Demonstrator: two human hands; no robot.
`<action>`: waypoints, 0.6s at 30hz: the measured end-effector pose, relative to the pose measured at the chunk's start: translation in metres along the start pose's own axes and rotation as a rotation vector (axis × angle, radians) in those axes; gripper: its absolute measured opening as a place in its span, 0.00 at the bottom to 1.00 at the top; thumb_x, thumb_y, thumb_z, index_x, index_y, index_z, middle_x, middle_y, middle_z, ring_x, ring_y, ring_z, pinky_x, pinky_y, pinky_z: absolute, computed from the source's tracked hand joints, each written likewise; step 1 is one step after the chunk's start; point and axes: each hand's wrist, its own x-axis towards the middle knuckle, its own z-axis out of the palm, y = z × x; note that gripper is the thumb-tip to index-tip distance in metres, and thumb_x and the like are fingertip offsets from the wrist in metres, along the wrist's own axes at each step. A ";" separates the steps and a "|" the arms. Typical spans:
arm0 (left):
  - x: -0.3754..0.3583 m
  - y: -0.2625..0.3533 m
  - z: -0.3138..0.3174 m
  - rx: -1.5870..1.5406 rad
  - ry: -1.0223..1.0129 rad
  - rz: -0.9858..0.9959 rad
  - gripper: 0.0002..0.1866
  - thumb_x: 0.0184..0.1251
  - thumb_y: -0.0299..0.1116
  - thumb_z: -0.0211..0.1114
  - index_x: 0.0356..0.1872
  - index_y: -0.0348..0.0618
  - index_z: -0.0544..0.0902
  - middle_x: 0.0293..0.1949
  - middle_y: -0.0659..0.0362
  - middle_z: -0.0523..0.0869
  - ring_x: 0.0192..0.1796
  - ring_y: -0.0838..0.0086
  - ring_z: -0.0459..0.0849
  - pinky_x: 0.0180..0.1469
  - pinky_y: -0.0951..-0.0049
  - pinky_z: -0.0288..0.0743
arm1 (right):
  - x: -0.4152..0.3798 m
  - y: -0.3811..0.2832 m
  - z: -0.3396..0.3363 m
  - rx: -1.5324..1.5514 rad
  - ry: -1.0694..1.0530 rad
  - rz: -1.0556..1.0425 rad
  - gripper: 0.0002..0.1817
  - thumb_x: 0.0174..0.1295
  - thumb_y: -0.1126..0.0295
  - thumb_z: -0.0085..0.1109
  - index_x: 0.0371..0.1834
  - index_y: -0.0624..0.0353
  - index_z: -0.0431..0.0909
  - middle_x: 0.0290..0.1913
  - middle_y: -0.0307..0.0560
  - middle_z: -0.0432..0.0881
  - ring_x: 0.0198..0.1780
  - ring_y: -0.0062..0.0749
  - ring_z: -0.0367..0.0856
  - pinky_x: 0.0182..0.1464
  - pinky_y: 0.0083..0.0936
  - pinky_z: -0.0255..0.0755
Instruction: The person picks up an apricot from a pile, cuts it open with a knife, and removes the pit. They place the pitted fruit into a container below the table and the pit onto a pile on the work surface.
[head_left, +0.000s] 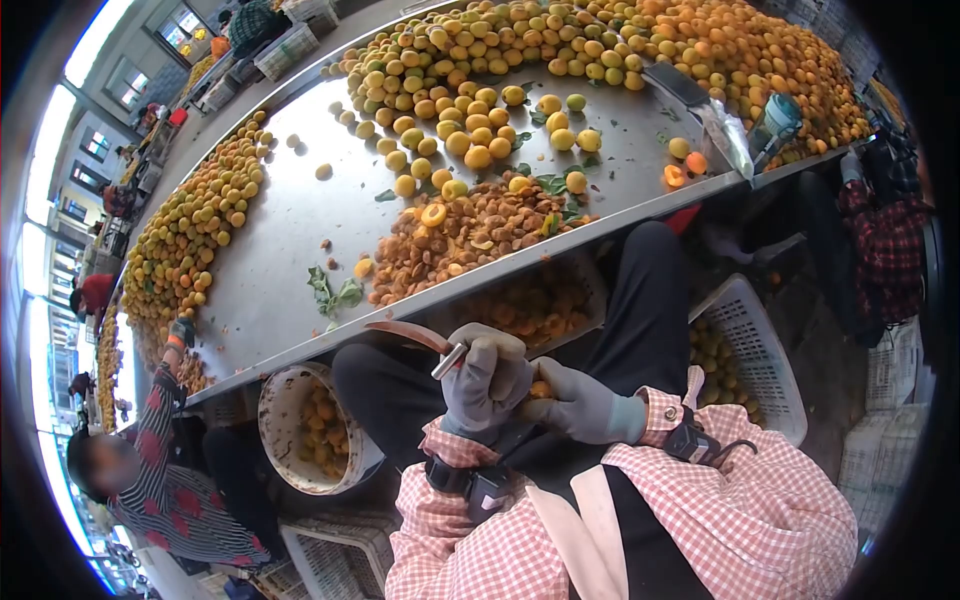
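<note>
My left hand (485, 385), in a grey glove, is closed around a small curved knife (410, 332) with a brownish blade and a metal piece at the grip. The blade points left, toward the table edge. My right hand (588, 405), also gloved, is closed on an apricot (541, 389), of which only a small orange part shows between the fingers. Both hands meet above my lap, the fingertips touching or nearly so. Just beyond them, a pile of brown apricot pits (450, 240) lies on the metal table (290, 210), with whole apricots (470, 130) behind it.
A white bucket (275, 425) holding apricots stands left of my knees, and a white crate (770, 345) with apricots stands right. Under the table edge sits another container of apricot pieces (530, 305). A phone (675, 84) and a bottle (778, 122) lie at right. A co-worker (180, 480) sits left.
</note>
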 end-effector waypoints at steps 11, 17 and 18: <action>0.023 -0.004 0.014 0.171 0.397 0.082 0.16 0.73 0.47 0.55 0.35 0.45 0.78 0.12 0.71 0.58 0.10 0.86 0.53 0.14 0.80 0.48 | 0.014 0.019 0.003 -0.543 0.262 -0.477 0.21 0.63 0.68 0.58 0.55 0.63 0.63 0.41 0.58 0.78 0.39 0.54 0.80 0.39 0.37 0.74; 0.034 -0.008 0.005 -0.061 0.445 0.101 0.16 0.73 0.45 0.55 0.36 0.42 0.79 0.13 0.69 0.61 0.11 0.85 0.54 0.13 0.79 0.49 | 0.032 0.030 -0.001 -0.565 0.423 -0.585 0.15 0.64 0.61 0.56 0.48 0.59 0.71 0.34 0.52 0.76 0.33 0.49 0.79 0.35 0.39 0.73; 0.036 -0.009 0.004 -0.061 0.445 0.102 0.16 0.73 0.45 0.55 0.36 0.42 0.79 0.13 0.69 0.61 0.11 0.85 0.54 0.13 0.79 0.49 | 0.034 0.032 0.000 -0.565 0.423 -0.585 0.15 0.64 0.61 0.56 0.48 0.59 0.71 0.34 0.52 0.76 0.33 0.49 0.79 0.35 0.39 0.73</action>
